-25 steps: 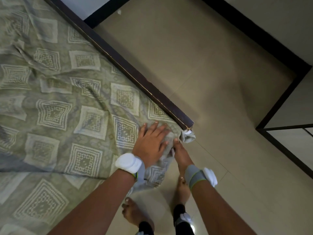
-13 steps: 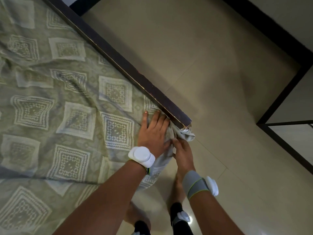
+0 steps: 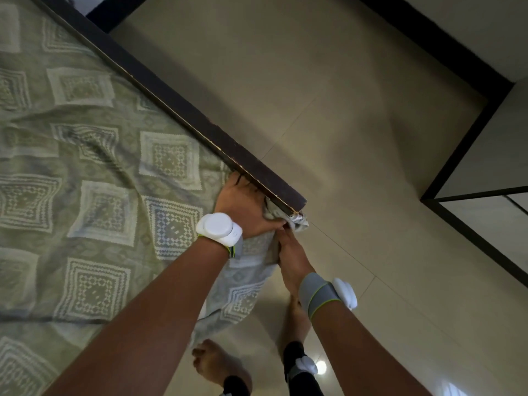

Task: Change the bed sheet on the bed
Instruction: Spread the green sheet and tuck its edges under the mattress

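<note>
A bed with a dark brown wooden frame rail [image 3: 200,121] carries a rumpled green cotton sheet patterned with pale squares [image 3: 94,172], its corner draping down toward the beige tiled floor [image 3: 357,138].

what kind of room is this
Most likely a bedroom: a patterned sheet spread over a bed, a dark wooden bed frame along its edge, and a tiled floor beside it.

I observe a pale tiled floor [image 3: 357,138] with thin joint lines, bordered by a dark skirting board [image 3: 434,44] under a light wall [image 3: 471,21]. A dark-framed glass panel [image 3: 485,221] stands at right; a bright light reflection [image 3: 321,367] shows on the floor.
</note>
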